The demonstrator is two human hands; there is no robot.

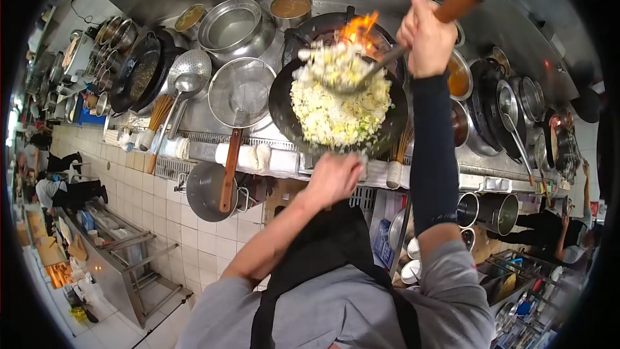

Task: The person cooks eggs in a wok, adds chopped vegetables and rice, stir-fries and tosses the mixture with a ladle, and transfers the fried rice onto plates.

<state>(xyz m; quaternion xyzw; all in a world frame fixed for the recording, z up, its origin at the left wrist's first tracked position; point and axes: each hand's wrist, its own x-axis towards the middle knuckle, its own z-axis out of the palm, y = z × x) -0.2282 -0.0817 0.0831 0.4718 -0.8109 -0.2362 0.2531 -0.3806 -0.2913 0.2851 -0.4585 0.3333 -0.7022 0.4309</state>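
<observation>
A black wok [281,113] is tilted over the stove, full of fried rice [342,113] with yellow egg and green bits. Some of the rice is in the air and blurred near the far rim. At the wok's near edge, my left hand [334,179] is closed on its rim or handle; the exact grip is hidden. My right hand [427,37] is wrapped round the wooden handle of a ladle [381,64], thumb along the handle. The ladle's bowl is down in the rice. Orange flames [360,31] rise behind the wok.
Left of the wok lie a wire strainer [242,90] and a perforated skimmer [189,72]. Metal pots [234,26] and a brown-liquid container [290,6] line the back. A second wok [491,103] sits right. Below hangs a deep pot [210,190]. Other people [68,187] are at both sides.
</observation>
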